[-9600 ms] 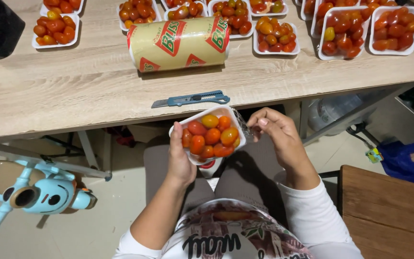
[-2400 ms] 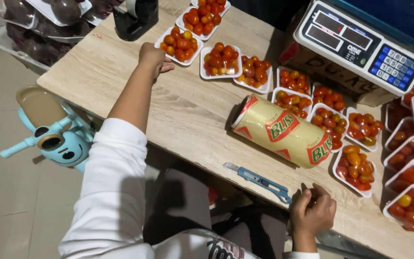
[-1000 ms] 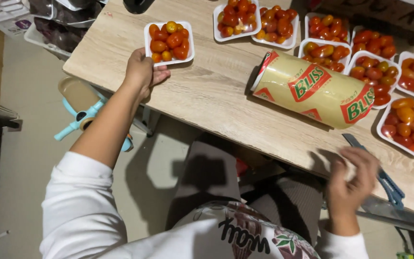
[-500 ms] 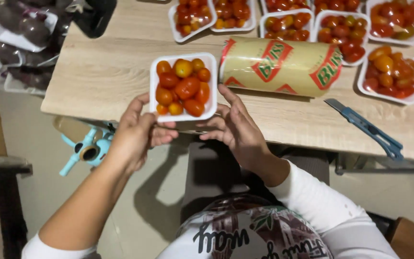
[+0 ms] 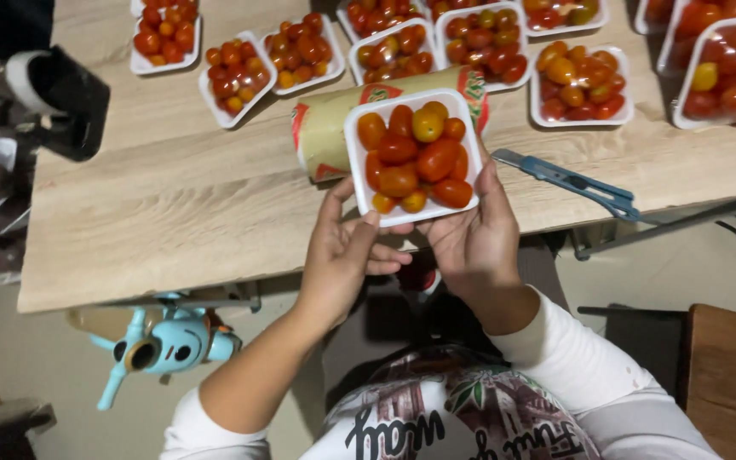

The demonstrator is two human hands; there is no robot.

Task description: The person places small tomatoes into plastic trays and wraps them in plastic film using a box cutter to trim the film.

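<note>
Head view: light wood-grain table (image 5: 172, 204) seen from above, pale floor below its near edge, dark wooden furniture (image 5: 730, 375) at lower right. Back of the table holds a row of white trays of cherry tomatoes (image 5: 236, 72), red and orange mixed, some running out of view at top and right. Roll of cling film (image 5: 325, 136) with red-green print lies on its side mid-table, partly hidden. Blue utility knife (image 5: 568, 181) lies flat on the table right of the roll, near the front edge. Black device (image 5: 66, 98) at the table's left edge, type unclear. Light-blue toy-like object (image 5: 163, 345) on the floor under the table edge.

Both hands hold one white tray of cherry tomatoes (image 5: 411, 153) just above the near table edge, in front of the roll and overlapping it in view. Left hand (image 5: 342, 255) supports the tray's lower-left corner: thumb up against the rim, fingers curled together underneath. Right hand (image 5: 474, 234) cups the lower-right side: thumb along the right rim, fingers tucked beneath, mostly hidden. Tray level, open top. White sleeves, printed shirt at bottom.
</note>
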